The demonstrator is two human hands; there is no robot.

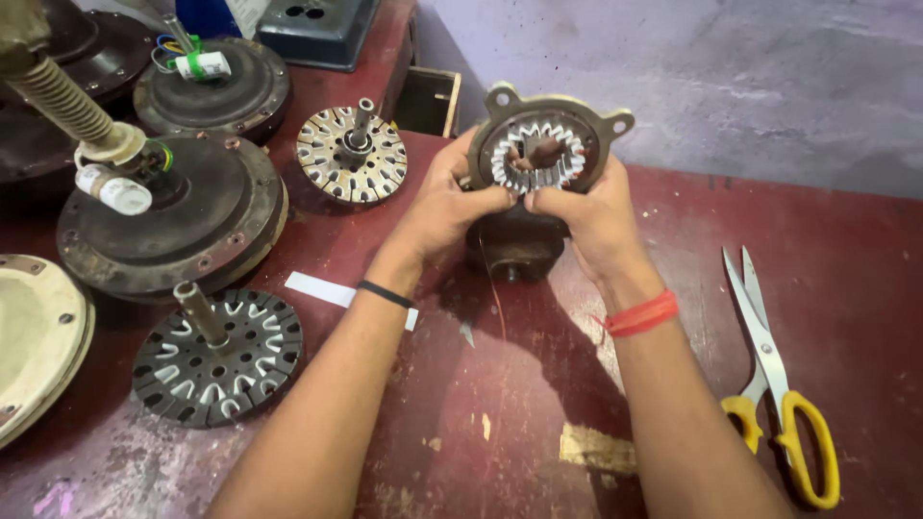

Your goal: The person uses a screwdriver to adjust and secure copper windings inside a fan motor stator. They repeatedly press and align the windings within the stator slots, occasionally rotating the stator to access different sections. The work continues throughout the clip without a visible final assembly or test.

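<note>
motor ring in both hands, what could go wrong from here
The left hand and right hand pinch the motor ring by its lower edge only, in the air; it could tip or drop onto the table. Fingertips sit against its metal teeth and might get nicked.

stator (541, 154) centre, in both hands | scissors (781, 384) right | rotors (217, 358) left

Head camera, close, downward over workbench (538, 423)

Cream housing (34, 336) and dark motor covers (67, 48) were cut by the left and top edges; hands hid the lower rim of the stator ring (543, 144); both elbows lay outside the view.
</note>
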